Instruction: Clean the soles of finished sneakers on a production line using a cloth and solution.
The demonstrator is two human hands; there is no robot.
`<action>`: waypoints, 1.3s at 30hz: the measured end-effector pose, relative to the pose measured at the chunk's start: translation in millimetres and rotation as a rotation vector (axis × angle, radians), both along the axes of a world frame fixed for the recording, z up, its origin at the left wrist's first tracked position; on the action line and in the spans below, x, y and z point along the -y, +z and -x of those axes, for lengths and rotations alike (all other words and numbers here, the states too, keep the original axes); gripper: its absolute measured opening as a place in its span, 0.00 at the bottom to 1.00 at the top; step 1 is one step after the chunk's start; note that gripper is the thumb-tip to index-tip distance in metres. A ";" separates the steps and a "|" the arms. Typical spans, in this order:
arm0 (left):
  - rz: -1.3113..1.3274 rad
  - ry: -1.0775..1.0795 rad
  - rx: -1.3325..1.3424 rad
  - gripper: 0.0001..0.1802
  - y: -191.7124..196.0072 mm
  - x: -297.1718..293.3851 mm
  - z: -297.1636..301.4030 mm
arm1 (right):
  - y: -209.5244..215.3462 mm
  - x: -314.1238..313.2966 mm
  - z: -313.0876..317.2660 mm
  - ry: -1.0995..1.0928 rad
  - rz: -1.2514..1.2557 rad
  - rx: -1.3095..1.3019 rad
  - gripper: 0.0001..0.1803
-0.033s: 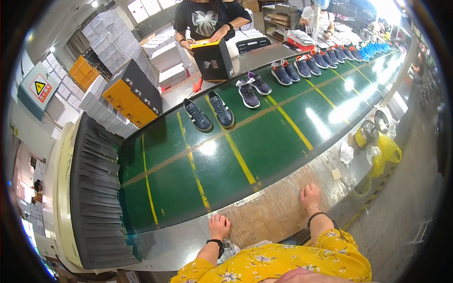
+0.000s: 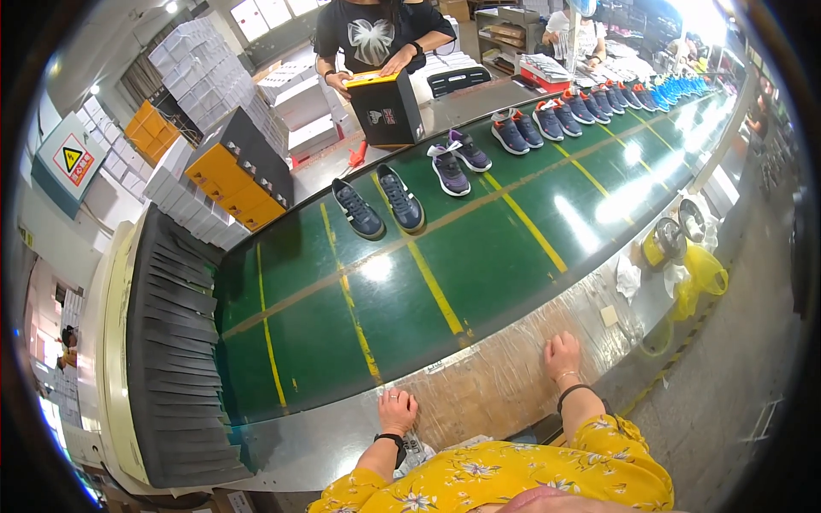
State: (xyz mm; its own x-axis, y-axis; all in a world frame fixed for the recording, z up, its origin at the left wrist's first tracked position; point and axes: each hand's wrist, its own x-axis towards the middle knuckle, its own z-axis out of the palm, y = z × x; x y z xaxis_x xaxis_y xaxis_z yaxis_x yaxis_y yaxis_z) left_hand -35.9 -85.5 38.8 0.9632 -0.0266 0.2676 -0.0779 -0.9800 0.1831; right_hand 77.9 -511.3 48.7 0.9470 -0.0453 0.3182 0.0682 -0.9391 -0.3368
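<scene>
My left hand (image 2: 398, 411) rests on the near metal ledge beside the belt, its fingers loosely curled with no object showing in them. On the brown taped board (image 2: 479, 389) lies my right hand (image 2: 562, 354), also curled and holding nothing visible. Across the green conveyor belt (image 2: 325, 342), a pair of dark blue shoes with pale stripes (image 2: 378, 205) stands near the far edge, out of reach of both hands. A purple and black pair of sneakers (image 2: 460, 162) is to its right. Farther right runs a row of navy and orange sneakers (image 2: 556, 120).
Grey strip curtains (image 2: 175, 342) hang at the belt's left end. Opposite, a person in black holds a black shoebox (image 2: 389, 111). Orange and black boxes (image 2: 239, 175) are stacked at the far left. A yellow plastic bag (image 2: 705, 272) hangs by the ledge at right.
</scene>
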 end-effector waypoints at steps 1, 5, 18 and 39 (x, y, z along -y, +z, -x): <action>0.001 -0.001 -0.001 0.10 -0.1 0.4 -0.3 | -0.8 0.7 -0.2 -0.001 0.001 0.000 0.10; -0.004 -0.001 -0.013 0.10 0.1 1.8 -0.6 | -1.3 2.4 -1.2 -0.002 0.014 -0.003 0.11; 0.004 -0.006 -0.003 0.10 2.8 7.3 0.5 | 0.7 6.7 0.9 -0.006 0.016 0.004 0.09; 0.016 -0.018 0.027 0.10 -11.3 2.8 4.8 | 8.6 4.7 -0.4 -0.072 0.019 0.073 0.11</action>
